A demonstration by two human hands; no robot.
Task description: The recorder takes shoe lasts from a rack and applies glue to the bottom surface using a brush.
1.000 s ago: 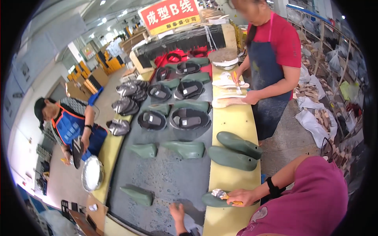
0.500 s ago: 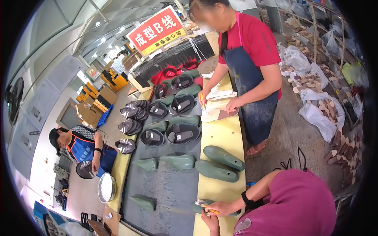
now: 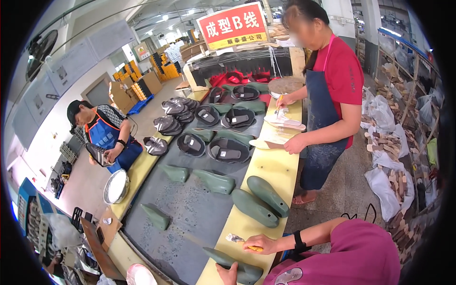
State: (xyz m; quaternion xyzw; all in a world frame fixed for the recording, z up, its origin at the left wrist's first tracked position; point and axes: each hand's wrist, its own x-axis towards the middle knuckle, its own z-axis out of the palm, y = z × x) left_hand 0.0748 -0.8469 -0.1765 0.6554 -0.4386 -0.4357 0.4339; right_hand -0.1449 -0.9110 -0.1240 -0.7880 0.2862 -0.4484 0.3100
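At the lower edge, my right hand (image 3: 261,244) is closed around a brush (image 3: 251,246) with a yellow handle. Its white-coated head hangs over the yellow bench strip, apart from the green shoe last (image 3: 243,271) just below it. That last lies across the strip near me. My left hand (image 3: 228,274) grips the last's near side, partly cut off by the picture's edge. A pair of green lasts (image 3: 256,209) lies further up the strip, side by side.
A grey conveyor (image 3: 183,216) carries loose lasts and dark shoe uppers (image 3: 228,149). Across it, a co-worker in a blue apron (image 3: 114,137) handles a shoe near a white bowl (image 3: 117,185). Ahead, another in red (image 3: 339,71) holds a brush and a sole. Sacks of soles (image 3: 382,190) line the right.
My right hand has drawn the brush off the last. The view has swung round. The co-worker in red now holds one sole apart from the other soles.
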